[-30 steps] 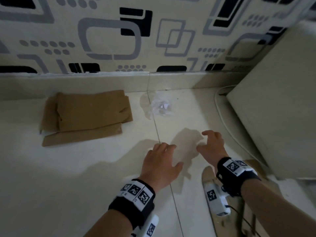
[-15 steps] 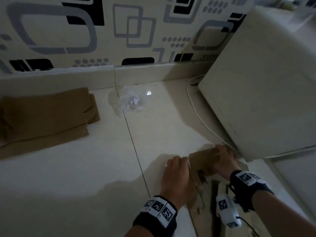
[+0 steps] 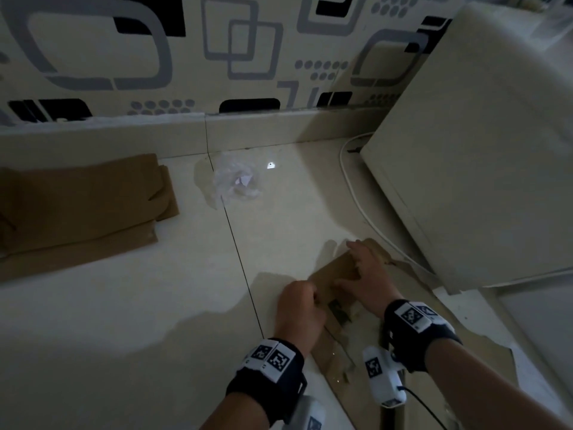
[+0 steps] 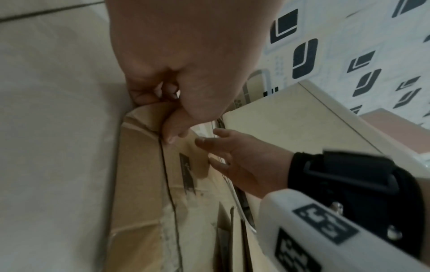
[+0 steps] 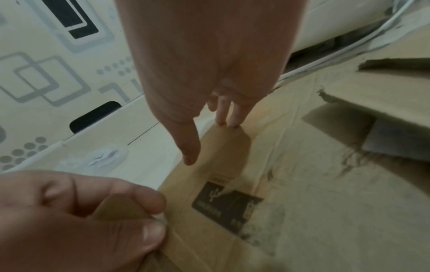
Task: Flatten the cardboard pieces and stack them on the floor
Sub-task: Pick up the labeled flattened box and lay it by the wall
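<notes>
Left hand (image 3: 299, 308) has fingers curled, pinching the left edge of a cardboard piece (image 3: 338, 274) between thumb and fingers; the right wrist view shows the thumb on top of the edge. Right hand (image 3: 366, 280) lies on top of the same piece, fingers spread and fairly straight, fingertips (image 5: 229, 119) pressing near its far edge, nothing gripped. Cardboard piece lies low on the floor (image 3: 124, 305), bottom right of the head view, just beside a cream cabinet (image 3: 480, 166); part of it runs under both wrists toward the camera. It is creased, torn at places, dirty with grey smudges. A dark printed label (image 5: 227, 204) sits on its top face between the two hands: white symbol and lines of text, too blurred to read. No brand legible.

Both wrists carry black bands with square black-and-white marker tags (image 3: 273, 356); white camera unit under the right wrist, also tagged.

Second cardboard stack (image 3: 83, 206) lies flat on the floor at left, well apart from the hands, close to the skirting. Crumpled clear plastic bag (image 3: 237, 181) on the floor between stack and cabinet, near the wall. White cable (image 3: 350, 181) curves along the floor beside the cabinet base. Wall (image 3: 217, 51) has grey and black rounded-square wallpaper pattern. Lighting dim.
</notes>
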Tool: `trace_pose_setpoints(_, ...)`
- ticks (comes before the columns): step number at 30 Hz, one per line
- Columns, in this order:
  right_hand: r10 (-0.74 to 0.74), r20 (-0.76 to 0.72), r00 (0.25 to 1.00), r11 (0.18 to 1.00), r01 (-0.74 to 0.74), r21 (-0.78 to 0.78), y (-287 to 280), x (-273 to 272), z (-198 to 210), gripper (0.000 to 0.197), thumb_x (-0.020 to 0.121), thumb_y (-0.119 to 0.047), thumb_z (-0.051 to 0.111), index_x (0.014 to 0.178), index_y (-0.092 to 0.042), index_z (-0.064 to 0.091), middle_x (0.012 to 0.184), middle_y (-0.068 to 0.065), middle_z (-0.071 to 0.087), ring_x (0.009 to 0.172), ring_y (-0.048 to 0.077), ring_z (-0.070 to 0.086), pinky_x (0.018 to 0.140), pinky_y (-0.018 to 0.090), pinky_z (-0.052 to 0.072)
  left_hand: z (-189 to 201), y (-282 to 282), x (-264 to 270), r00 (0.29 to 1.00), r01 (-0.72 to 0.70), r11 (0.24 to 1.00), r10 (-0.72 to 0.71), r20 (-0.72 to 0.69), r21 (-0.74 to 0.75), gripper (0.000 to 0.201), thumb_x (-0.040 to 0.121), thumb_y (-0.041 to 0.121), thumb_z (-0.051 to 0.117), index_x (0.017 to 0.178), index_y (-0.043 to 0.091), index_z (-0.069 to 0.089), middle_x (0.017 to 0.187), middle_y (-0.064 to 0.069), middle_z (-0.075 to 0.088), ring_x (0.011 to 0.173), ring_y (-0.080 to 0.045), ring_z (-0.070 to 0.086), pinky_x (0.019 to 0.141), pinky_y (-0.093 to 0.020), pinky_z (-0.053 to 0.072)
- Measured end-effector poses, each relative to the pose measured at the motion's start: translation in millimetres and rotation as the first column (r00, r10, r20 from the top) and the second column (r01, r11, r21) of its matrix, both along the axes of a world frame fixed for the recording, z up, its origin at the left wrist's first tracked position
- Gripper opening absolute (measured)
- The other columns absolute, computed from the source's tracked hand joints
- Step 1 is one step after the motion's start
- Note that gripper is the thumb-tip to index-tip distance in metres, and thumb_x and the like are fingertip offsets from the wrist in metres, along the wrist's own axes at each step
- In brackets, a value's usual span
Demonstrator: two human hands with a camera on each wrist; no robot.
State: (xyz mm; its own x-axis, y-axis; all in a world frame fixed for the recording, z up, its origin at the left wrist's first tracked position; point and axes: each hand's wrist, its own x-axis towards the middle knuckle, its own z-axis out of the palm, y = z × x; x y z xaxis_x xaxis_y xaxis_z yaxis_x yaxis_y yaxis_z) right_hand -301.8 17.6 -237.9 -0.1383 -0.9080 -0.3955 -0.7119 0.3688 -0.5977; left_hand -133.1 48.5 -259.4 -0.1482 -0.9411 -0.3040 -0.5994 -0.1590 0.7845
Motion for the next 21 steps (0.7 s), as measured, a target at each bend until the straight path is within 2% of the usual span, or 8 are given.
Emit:
trace_pose_setpoints(3, -0.03, 0.008, 1.0, 0.998, 0.03, -0.049, -7, 7, 4, 0.077, 0.08, -0.013, 0.077, 0.146, -0.028, 0.04, 0.154, 0.004, 0.038, 0.13, 0.02, 0.046, 0.104, 0.032, 0.042, 3, -2, 14, 0.993, -0.095, 0.994, 0.091, -0.069, -0.058, 0.024, 0.079, -0.004, 0.058, 0.082, 0.01, 0.078, 0.086, -0.005, 0.074, 0.082, -0.021, 0.067, 0.074, -0.035, 0.056)
trace_pose_setpoints(7, -0.097, -0.017, 0.995, 0.987, 0.094, -0.13, -9, 11, 6, 0.071, 0.084, -0.013, 0.073, 0.147, -0.022, 0.039, 0.15, 0.002, 0.04, 0.135, 0.019, 0.042, 0.105, 0.029, 0.034, 6, -13, 40, 0.961, -0.264, 0.946, 0.242, -0.133, -0.189, 0.02, 0.082, -0.003, 0.06, 0.08, 0.015, 0.07, 0.081, -0.002, 0.066, 0.074, -0.02, 0.064, 0.067, -0.037, 0.055)
trace_pose_setpoints(10, -0.133, -0.097, 0.986, 0.979, 0.115, -0.168, -7, 7, 1, 0.075, 0.082, -0.02, 0.074, 0.148, -0.016, 0.037, 0.153, 0.008, 0.038, 0.14, 0.027, 0.037, 0.114, 0.038, 0.032, 10, -24, 65, 0.921, -0.378, 0.906, 0.348, -0.175, -0.188, 0.024, 0.084, -0.005, 0.062, 0.083, 0.017, 0.072, 0.087, -0.002, 0.067, 0.08, -0.017, 0.065, 0.072, -0.032, 0.053)
trace_pose_setpoints(14, -0.229, -0.121, 0.966, 0.972, 0.22, -0.081, -8, 1, 2, 0.084, 0.081, -0.033, 0.076, 0.15, -0.015, 0.032, 0.153, 0.015, 0.039, 0.14, 0.035, 0.037, 0.114, 0.046, 0.033, 18, -35, 98, 0.842, -0.489, 0.866, 0.437, -0.318, -0.104, 0.022, 0.089, -0.001, 0.068, 0.083, 0.02, 0.073, 0.092, -0.003, 0.071, 0.089, -0.014, 0.066, 0.079, -0.027, 0.052)
trace_pose_setpoints(16, -0.267, -0.117, 0.956, 0.964, 0.266, -0.031, -12, -2, 4, 0.09, 0.077, -0.042, 0.074, 0.152, -0.02, 0.029, 0.153, 0.014, 0.042, 0.139, 0.036, 0.04, 0.113, 0.05, 0.035, 25, -37, 111, 0.797, -0.528, 0.846, 0.465, -0.386, -0.072, 0.02, 0.09, 0.002, 0.069, 0.086, 0.02, 0.074, 0.095, -0.001, 0.072, 0.092, -0.012, 0.067, 0.082, -0.026, 0.051)
trace_pose_setpoints(18, -0.29, -0.135, 0.947, 0.955, 0.296, 0.027, -17, -4, 7, 0.096, 0.067, -0.051, 0.066, 0.151, -0.025, 0.03, 0.15, 0.013, 0.046, 0.135, 0.038, 0.045, 0.109, 0.054, 0.038, 30, -40, 123, 0.745, -0.588, 0.806, 0.508, -0.432, -0.068, 0.019, 0.091, 0.003, 0.07, 0.086, 0.021, 0.075, 0.094, 0.001, 0.073, 0.091, -0.007, 0.067, 0.079, -0.021, 0.049)
trace_pose_setpoints(21, -0.248, -0.174, 0.953, 0.96, 0.267, 0.089, -24, -14, 2, 0.095, 0.053, -0.054, 0.06, 0.144, -0.03, 0.045, 0.141, 0.008, 0.054, 0.126, 0.035, 0.052, 0.104, 0.054, 0.043, 37, -47, 141, 0.655, -0.685, 0.725, 0.567, -0.499, -0.075, 0.027, 0.091, 0.003, 0.071, 0.08, 0.028, 0.071, 0.087, 0.008, 0.07, 0.077, 0.012, 0.062, 0.073, -0.012, 0.046)
